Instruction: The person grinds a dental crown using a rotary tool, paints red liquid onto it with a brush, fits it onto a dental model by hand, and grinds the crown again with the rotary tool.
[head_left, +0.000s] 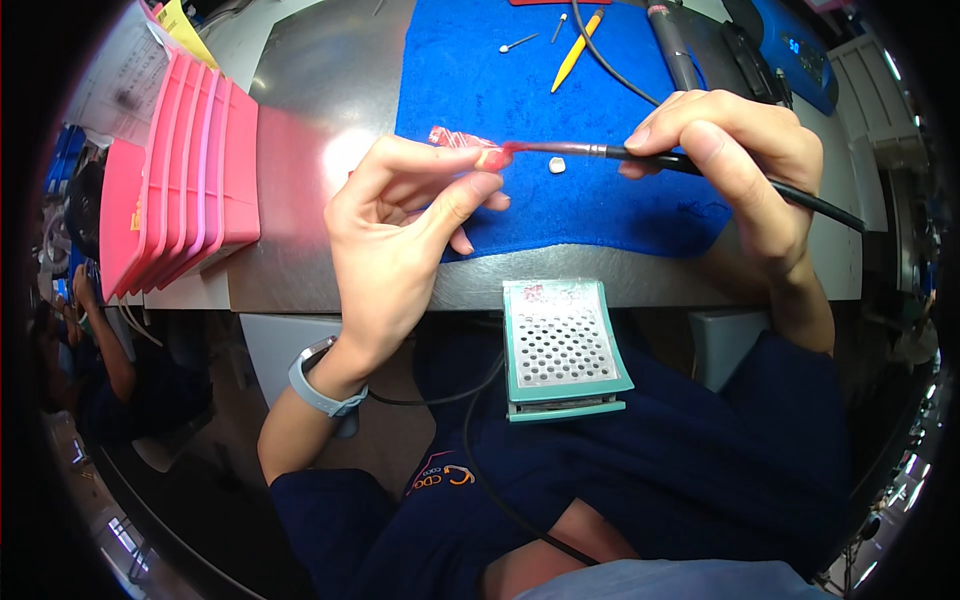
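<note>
My left hand (400,220) pinches a small red-coated piece (497,159) between thumb and fingertips, above the front of a blue cloth (630,215). Its exact kind is mostly hidden by the fingers. A red and white strip (455,138) shows just behind those fingertips. In my right hand (735,160) is a thin paintbrush (565,148) with a black handle, gripped like a pen. The reddened bristles meet the red piece. A small white tooth-shaped crown (557,165) lies on the cloth below the brush.
Stacked pink trays (185,180) stand at left. A yellow pencil (577,52), small rotary burs (518,43), a grey handpiece (672,45) with a cable, and a blue control unit (795,55) are behind. A perforated green-framed plate (565,345) juts from the table's front edge.
</note>
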